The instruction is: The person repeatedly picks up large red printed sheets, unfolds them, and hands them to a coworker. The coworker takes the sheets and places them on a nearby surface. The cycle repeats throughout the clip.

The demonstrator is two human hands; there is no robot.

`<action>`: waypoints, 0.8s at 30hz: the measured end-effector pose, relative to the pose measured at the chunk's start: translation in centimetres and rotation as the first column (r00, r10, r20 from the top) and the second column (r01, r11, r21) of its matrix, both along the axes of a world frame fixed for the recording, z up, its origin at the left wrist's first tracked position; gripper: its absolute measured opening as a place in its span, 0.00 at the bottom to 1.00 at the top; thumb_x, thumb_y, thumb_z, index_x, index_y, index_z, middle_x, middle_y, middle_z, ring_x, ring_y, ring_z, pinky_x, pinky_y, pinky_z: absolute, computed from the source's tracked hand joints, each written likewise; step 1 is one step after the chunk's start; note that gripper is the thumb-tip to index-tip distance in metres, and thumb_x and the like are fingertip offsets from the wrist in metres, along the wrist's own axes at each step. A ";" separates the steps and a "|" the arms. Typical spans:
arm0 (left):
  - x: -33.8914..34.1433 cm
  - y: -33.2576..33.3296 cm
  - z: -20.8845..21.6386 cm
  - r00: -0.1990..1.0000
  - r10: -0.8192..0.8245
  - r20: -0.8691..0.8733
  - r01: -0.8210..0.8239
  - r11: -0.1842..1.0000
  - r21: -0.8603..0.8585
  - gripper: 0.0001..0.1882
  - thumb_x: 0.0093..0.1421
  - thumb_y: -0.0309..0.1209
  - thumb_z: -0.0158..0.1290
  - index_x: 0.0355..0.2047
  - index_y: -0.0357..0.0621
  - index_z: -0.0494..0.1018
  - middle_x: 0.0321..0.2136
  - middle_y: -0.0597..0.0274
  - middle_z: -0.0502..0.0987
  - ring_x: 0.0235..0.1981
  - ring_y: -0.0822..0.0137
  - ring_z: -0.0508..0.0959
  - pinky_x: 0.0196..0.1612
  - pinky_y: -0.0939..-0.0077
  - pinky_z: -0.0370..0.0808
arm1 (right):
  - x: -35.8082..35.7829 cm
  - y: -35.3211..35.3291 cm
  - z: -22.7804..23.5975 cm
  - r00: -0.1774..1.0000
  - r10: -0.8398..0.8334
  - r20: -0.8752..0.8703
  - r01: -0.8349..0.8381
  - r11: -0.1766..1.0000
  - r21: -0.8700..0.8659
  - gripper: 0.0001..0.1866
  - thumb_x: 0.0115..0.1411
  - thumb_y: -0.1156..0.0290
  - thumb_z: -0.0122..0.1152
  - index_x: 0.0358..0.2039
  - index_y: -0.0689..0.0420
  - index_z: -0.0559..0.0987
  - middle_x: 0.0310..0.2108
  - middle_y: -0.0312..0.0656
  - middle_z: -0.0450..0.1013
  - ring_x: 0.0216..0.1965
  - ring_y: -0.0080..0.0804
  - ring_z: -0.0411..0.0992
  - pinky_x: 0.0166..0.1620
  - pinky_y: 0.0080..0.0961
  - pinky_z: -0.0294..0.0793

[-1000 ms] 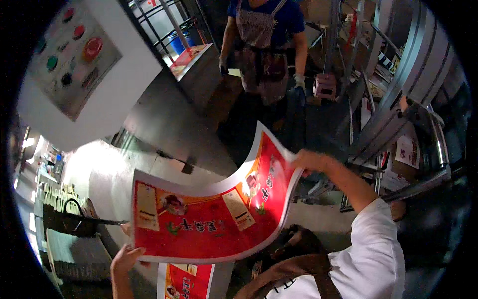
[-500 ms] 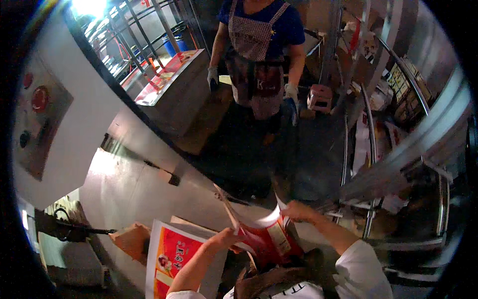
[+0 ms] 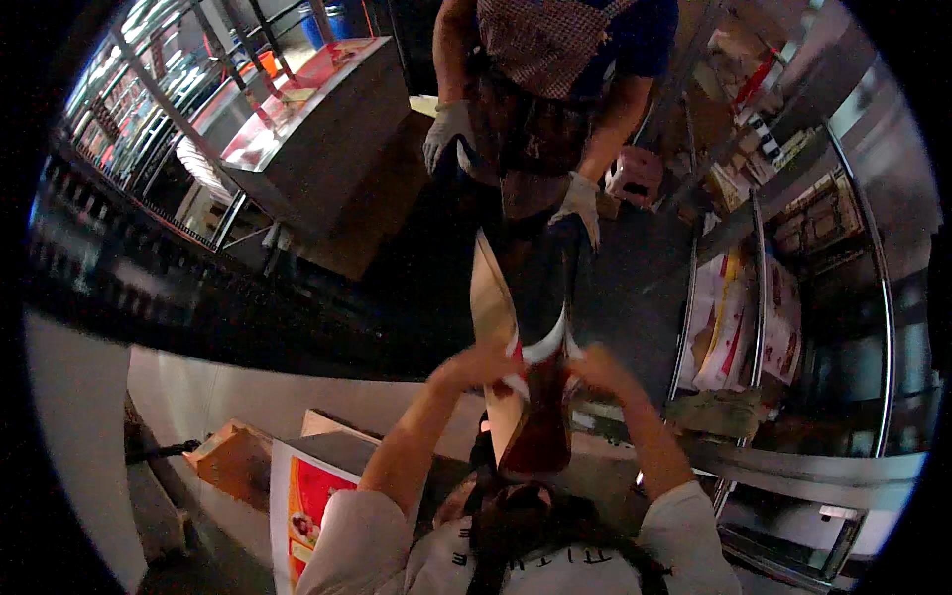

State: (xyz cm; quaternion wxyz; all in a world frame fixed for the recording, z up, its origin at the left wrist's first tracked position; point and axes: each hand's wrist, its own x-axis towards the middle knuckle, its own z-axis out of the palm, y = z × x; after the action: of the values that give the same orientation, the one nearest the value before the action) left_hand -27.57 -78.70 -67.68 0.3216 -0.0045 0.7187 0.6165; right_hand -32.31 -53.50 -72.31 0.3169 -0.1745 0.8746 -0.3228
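A bent red printed sheet (image 3: pixel 537 431), with a white edge and brown backing, curves in a U in front of my body. My left hand (image 3: pixel 478 367) grips its left edge, and on the opposite edge my right hand (image 3: pixel 603 373) has closed round it. Both arms reach forward. Past the sheet's far end stands a person in a checked apron (image 3: pixel 540 50). This person's gloved hands (image 3: pixel 452 137) hang near the sheet's far end, apart from it. At my lower left lies a stack of red-and-white printed sheets (image 3: pixel 315 506).
A tall stack of printed sheets (image 3: pixel 297 104) stands at the far left beside a metal frame. On the right runs a rack of metal rails (image 3: pixel 759 288) with more printed sheets. A pink stool (image 3: pixel 635 177) stands behind the person. An open cardboard box (image 3: pixel 233 464) sits lower left.
My view has turned, and the control panel has left it. My hands have moved forward with the bent sheet, further from my body. The person's gloved hands have come closer to it.
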 end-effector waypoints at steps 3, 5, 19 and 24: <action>-6.1 -1.5 5.5 0.989 0.120 0.084 -0.110 0.987 -0.119 0.19 0.50 0.37 0.54 0.28 0.28 0.69 0.19 0.55 0.74 0.15 0.68 0.75 0.18 0.77 0.71 | -4.8 -3.1 7.2 0.992 -0.108 0.060 0.109 0.994 -0.009 0.19 0.49 0.59 0.53 0.19 0.67 0.74 0.11 0.45 0.68 0.14 0.32 0.70 0.20 0.28 0.68; -9.0 -2.6 8.4 0.990 0.122 0.070 -0.101 0.963 -0.250 0.21 0.49 0.35 0.55 0.37 0.28 0.67 0.22 0.56 0.75 0.16 0.69 0.74 0.17 0.77 0.71 | -6.8 -4.2 9.3 0.986 -0.155 0.061 0.159 0.986 -0.056 0.18 0.49 0.57 0.53 0.21 0.63 0.75 0.15 0.47 0.70 0.19 0.37 0.71 0.25 0.31 0.69; -16.7 -4.4 12.5 0.943 0.307 -0.127 -0.314 0.949 -0.031 0.13 0.49 0.31 0.52 0.24 0.27 0.71 0.19 0.54 0.74 0.12 0.70 0.74 0.16 0.81 0.71 | -14.9 -4.9 10.3 0.968 -0.228 -0.102 0.223 0.973 -0.057 0.19 0.52 0.57 0.50 0.22 0.63 0.75 0.21 0.52 0.71 0.25 0.44 0.72 0.29 0.38 0.70; -16.7 -5.8 13.4 0.928 0.310 -0.205 -0.352 0.911 -0.215 0.12 0.49 0.30 0.49 0.22 0.29 0.72 0.18 0.53 0.74 0.14 0.66 0.75 0.19 0.77 0.72 | -15.7 -3.0 7.0 0.891 -0.070 -0.449 0.138 0.983 0.121 0.14 0.52 0.64 0.49 0.20 0.63 0.74 0.14 0.47 0.69 0.19 0.40 0.71 0.25 0.33 0.68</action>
State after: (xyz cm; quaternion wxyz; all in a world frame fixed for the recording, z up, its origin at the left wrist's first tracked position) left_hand -44.31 -84.51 -54.25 0.1479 -0.1152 0.8030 0.5657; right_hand -48.00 -56.54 -65.31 0.1042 -0.1719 0.9534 -0.2248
